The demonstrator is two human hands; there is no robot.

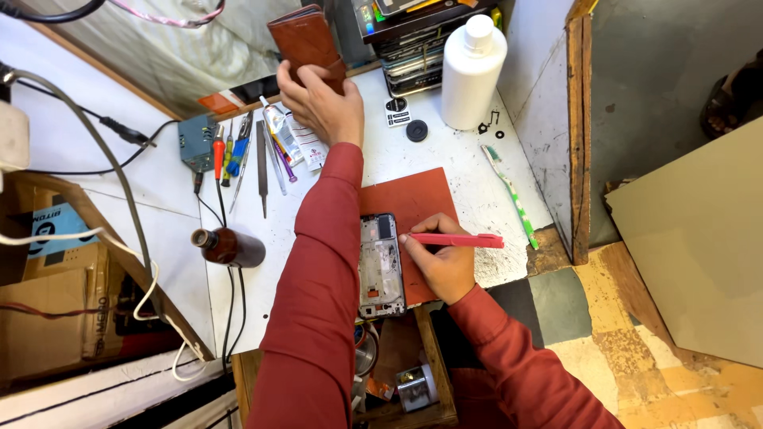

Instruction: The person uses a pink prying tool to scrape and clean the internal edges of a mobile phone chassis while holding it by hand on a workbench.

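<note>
One white bottle capped, brown bottle lying, left hand gripping wallet case

Opened phone frame flat on red mat, pink pry tool at its edge

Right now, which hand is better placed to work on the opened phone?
Right. The right hand holds the pink pry tool beside the opened phone; the left hand is far off, gripping a brown wallet case.

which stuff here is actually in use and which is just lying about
In use: left hand on the brown wallet case; right hand holding the pink pry tool at the opened phone on the red mat.

Lying about: white bottle, toothbrush, brown bottle, screwdrivers, glue tube.
</note>
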